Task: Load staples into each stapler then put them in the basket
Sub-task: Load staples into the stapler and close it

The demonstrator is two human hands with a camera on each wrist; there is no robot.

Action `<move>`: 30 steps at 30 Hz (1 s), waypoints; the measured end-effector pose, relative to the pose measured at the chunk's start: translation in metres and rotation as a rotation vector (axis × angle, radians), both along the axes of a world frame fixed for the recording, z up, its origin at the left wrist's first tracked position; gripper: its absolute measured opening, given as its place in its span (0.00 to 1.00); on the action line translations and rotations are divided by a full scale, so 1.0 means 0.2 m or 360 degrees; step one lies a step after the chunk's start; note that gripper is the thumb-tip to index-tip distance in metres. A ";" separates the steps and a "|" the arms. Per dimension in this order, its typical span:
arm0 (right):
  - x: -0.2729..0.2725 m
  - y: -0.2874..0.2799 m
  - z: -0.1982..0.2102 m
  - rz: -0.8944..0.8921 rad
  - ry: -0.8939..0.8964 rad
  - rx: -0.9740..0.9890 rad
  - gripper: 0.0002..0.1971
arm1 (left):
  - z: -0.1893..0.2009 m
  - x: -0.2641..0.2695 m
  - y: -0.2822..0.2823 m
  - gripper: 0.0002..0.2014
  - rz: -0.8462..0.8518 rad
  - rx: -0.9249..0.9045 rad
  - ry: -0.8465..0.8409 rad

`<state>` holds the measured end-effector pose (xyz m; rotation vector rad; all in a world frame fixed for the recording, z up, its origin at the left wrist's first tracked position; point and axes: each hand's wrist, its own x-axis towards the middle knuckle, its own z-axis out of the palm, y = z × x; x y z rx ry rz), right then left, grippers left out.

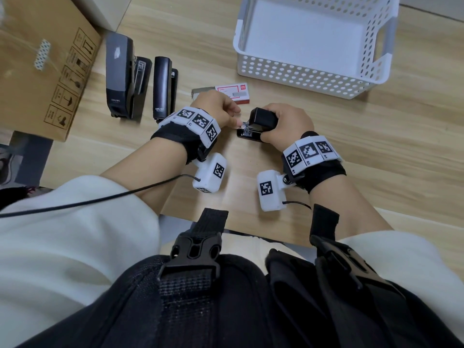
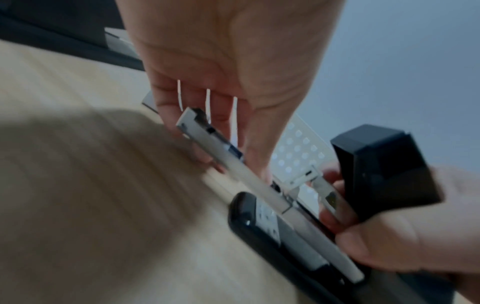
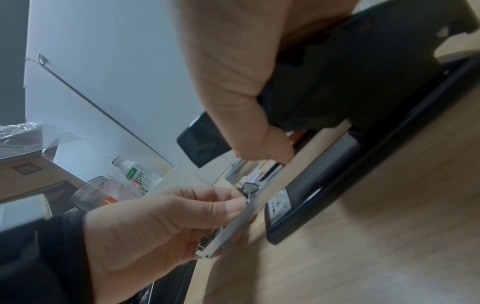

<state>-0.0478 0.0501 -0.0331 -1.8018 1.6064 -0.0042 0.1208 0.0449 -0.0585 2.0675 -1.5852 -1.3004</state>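
Black harness buckles (image 1: 193, 249) fill the head view's foreground; beyond, the right hand (image 1: 288, 124) grips the open stapler (image 1: 261, 121) on the desk (image 1: 376, 146), white basket (image 1: 313, 71) well apart. Left wrist view: left hand (image 2: 221, 72) pinches the metal staple strip (image 2: 233, 164), stiff yet brittle; hold its sides. Right wrist view agrees
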 end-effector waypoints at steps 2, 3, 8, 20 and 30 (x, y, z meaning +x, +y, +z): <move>0.00 0.00 0.00 0.0002 -0.0004 0.0003 0.21 | 0.02 0.02 -0.02 0.16 -0.0025 -0.0006 -0.0101; 0.00 0.00 0.00 0.0003 -0.0006 0.0004 0.21 | 0.02 0.04 -0.02 0.15 -0.0026 -0.0016 -0.0154; -0.01 0.00 0.00 0.0026 -0.0026 -0.0013 0.20 | 0.04 0.10 0.02 0.11 0.0086 -0.0049 -0.0220; -0.18 0.00 -0.08 -0.0083 -0.0225 0.0116 0.19 | 0.08 0.18 0.14 0.03 0.0479 0.0122 0.0060; -0.19 -0.01 -0.11 -0.0138 -0.0329 0.0143 0.19 | 0.08 0.02 0.14 0.11 0.0420 0.0211 0.0256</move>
